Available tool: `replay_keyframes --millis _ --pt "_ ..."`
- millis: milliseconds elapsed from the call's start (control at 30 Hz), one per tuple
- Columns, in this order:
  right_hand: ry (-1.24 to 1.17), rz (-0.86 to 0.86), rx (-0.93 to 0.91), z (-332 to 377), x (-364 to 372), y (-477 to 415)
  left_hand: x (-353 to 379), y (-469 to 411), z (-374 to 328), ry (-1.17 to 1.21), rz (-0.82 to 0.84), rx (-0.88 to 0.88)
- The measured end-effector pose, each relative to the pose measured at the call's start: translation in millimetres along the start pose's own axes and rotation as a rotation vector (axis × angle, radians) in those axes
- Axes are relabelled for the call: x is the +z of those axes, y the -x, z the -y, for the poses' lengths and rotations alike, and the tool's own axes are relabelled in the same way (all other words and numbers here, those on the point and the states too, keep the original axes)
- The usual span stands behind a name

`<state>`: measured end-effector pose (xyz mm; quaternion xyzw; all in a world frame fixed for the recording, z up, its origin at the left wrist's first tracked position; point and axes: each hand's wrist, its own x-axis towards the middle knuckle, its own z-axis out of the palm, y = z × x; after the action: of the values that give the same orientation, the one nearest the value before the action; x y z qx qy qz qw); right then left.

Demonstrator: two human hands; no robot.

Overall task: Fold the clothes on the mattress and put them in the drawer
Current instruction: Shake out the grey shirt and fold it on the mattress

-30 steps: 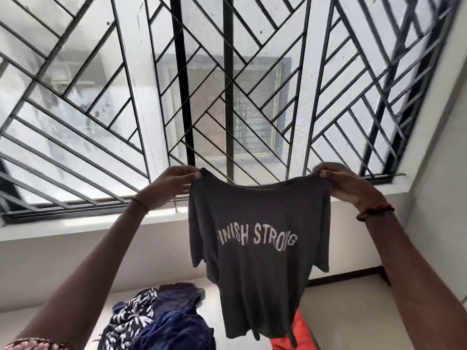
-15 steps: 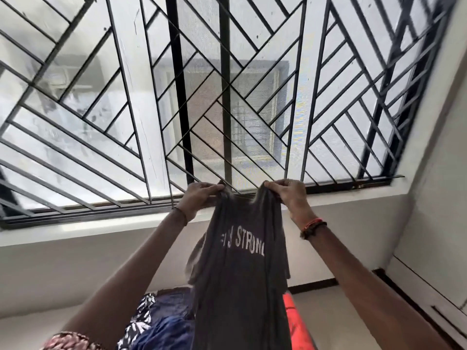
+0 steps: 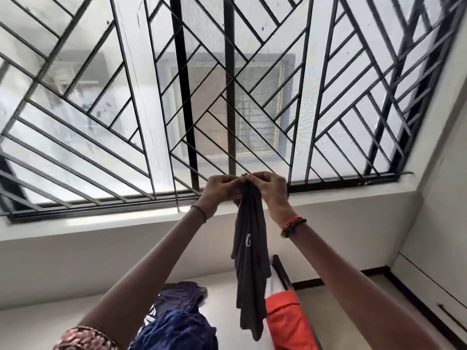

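A dark grey T-shirt (image 3: 250, 263) with white lettering hangs folded in half lengthwise, held up in front of the window. My left hand (image 3: 221, 189) and my right hand (image 3: 269, 189) are pressed together at its top, each pinching a shoulder of the shirt. Only one white letter shows on the narrow hanging fabric. Below lies a pile of clothes (image 3: 177, 322), dark blue with a patterned piece. An orange-red garment (image 3: 285, 322) lies to the right of the pile. The mattress and the drawer are hidden from view.
A large window with a black diagonal grille (image 3: 227, 97) fills the upper view above a white sill (image 3: 101, 223). A white wall stands on the right, with a dark skirting strip (image 3: 328, 279) along the floor.
My hands have come together from wide apart, folding the spread T-shirt in half lengthwise. The lettering has mostly disappeared into the fold. The view has tilted slightly.
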<state>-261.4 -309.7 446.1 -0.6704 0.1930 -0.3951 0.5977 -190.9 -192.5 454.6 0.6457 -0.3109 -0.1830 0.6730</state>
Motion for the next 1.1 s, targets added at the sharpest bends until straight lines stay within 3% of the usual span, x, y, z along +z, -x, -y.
replay_keyframes --millis 133,367,533,667,900,1100 --pt "-0.117 0.061 0.051 3 -5 1 -1 0 -1 0.046 0.056 0.017" --pt "-0.293 0.341 0.175 17 -19 0 -2 -3 -7 -0.05 0.048 0.105" --pt "-0.26 0.457 0.174 26 -29 -6 -3 -13 -4 -0.395 -0.03 0.34" --pt "-0.262 0.487 0.184 26 -34 -6 2 -13 -7 -0.444 0.016 0.357" --pt "-0.279 0.473 0.137 -2 -49 2 6 -8 -21 -0.533 -0.139 0.581" --pt "-0.065 0.431 -0.031 -38 -71 12 -11 -15 -44 -0.905 -0.014 0.686"
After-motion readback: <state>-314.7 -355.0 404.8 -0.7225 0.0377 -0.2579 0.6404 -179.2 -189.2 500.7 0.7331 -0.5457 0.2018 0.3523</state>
